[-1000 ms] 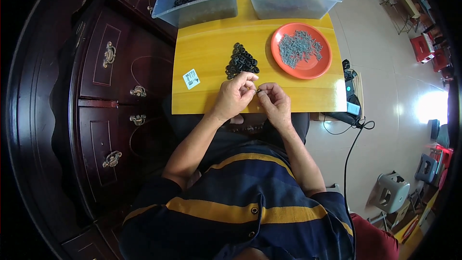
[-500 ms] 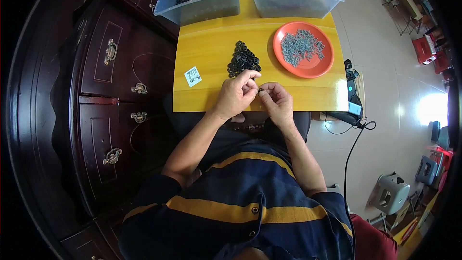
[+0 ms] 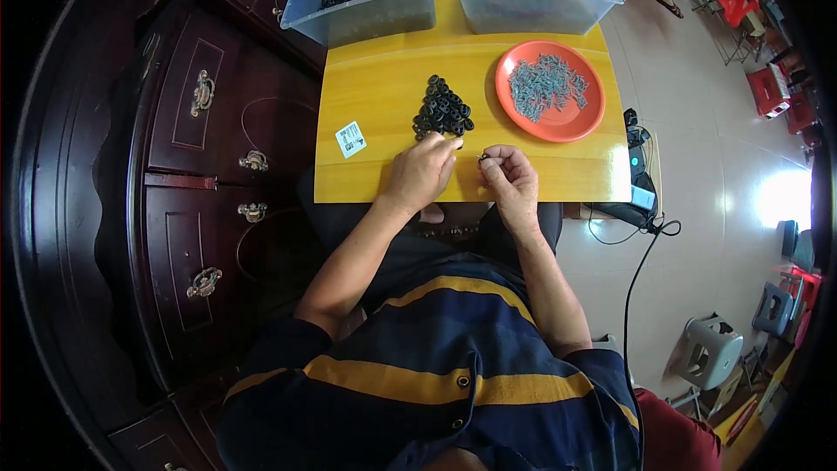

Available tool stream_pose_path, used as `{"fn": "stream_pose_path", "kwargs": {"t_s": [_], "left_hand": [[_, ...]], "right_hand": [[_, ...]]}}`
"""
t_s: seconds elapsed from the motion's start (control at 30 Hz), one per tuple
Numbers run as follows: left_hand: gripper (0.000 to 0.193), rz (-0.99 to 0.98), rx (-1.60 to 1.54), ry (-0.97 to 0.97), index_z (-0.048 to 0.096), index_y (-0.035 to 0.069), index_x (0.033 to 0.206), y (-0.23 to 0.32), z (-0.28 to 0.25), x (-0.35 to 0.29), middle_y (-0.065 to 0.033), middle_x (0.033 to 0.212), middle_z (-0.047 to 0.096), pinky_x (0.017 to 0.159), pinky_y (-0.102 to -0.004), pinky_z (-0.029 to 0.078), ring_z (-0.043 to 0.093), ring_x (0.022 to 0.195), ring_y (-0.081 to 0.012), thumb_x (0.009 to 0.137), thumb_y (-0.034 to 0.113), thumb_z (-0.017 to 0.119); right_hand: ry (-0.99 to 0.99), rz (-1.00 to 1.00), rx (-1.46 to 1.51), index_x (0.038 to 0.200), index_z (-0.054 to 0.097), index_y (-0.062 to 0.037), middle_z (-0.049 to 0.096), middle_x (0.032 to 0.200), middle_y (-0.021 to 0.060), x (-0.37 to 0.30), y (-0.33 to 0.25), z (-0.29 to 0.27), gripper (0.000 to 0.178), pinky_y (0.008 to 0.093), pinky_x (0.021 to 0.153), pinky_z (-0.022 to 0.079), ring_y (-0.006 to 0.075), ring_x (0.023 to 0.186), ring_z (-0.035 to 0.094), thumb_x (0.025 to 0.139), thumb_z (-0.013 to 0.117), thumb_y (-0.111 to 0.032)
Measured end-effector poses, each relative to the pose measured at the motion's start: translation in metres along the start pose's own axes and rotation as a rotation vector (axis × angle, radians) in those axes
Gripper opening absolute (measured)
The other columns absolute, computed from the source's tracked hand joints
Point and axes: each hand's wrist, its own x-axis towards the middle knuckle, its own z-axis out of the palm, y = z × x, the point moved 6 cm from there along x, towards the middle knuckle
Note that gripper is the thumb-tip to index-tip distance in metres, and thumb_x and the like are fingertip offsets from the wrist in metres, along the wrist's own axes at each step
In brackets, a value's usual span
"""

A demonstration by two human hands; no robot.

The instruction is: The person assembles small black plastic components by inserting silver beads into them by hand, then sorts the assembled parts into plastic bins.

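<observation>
right hand pinches a small black part over the yellow table; left hand reaches, fingers loosely curled, touching the pile of black parts; orange plate of grey screws sits just beside

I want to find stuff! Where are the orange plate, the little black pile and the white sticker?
orange plate (image 3: 562,126): head view, on its bare front rim.
black pile (image 3: 442,109): head view, on the middle of the heap.
white sticker (image 3: 350,139): head view, on its centre.
</observation>
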Motion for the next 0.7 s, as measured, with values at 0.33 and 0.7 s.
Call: {"fn": "stream_pose_path", "kwargs": {"t_s": [0.33, 0.7], "left_hand": [[0.020, -0.071, -0.082, -0.057, 0.066, 0.008, 0.108, 0.002, 0.000, 0.010, -0.0117, 0.091, 0.064, 0.069, -0.0409, 0.053, 0.066, 0.082, -0.0335, 0.088, 0.010, 0.065], [0.017, -0.102, -0.073, -0.168, 0.058, 0.006, 0.093, -0.015, 0.008, 0.006, -0.0121, 0.084, 0.060, 0.067, -0.0425, 0.050, 0.062, 0.078, -0.0341, 0.085, 0.013, 0.071]], "right_hand": [[0.015, 0.002, -0.024, 0.111, 0.059, -0.0012, 0.065, 0.092, 0.0018, 0.002, -0.002, -0.005, 0.016, 0.0227, 0.073, 0.052, 0.0077, 0.079, 0.061, 0.096, 0.062, -0.006], [-0.022, -0.010, -0.016, 0.109, 0.060, -0.0015, 0.064, 0.088, -0.0008, 0.000, 0.001, 0.002, 0.014, 0.0215, 0.069, 0.050, 0.0061, 0.076, 0.060, 0.096, 0.062, -0.007]]}}
